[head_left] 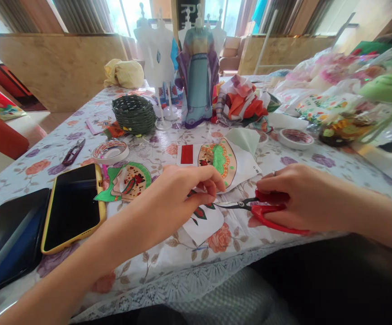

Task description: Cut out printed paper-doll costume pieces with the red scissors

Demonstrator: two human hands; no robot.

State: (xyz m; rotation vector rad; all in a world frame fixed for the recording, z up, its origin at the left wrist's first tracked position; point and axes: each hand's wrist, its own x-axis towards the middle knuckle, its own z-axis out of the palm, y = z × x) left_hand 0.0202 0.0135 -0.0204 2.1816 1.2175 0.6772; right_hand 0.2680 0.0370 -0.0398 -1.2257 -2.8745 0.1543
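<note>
My right hand (301,192) grips red-handled scissors (267,211), fingers through the loops. Their dark blades point left and reach the fingertips of my left hand (191,183). That hand is closed in a pinch on a white printed piece (204,223) with dark green and red leaf shapes; whether it is cloth or paper I cannot tell. Beyond my hands lies a larger white printed sheet (243,167) with a round orange-and-green pattern and a red rectangle. Left of my left hand rests a cut-out printed piece (137,178) with a green edge.
Two phones, one black (13,239) and one in a yellow case (74,207), lie at the left. Tape rolls (109,151), a small cutter (73,152), a dark woven basket (134,115) and a dressed mannequin (198,85) stand farther back. Plastic bags (321,85) crowd the right.
</note>
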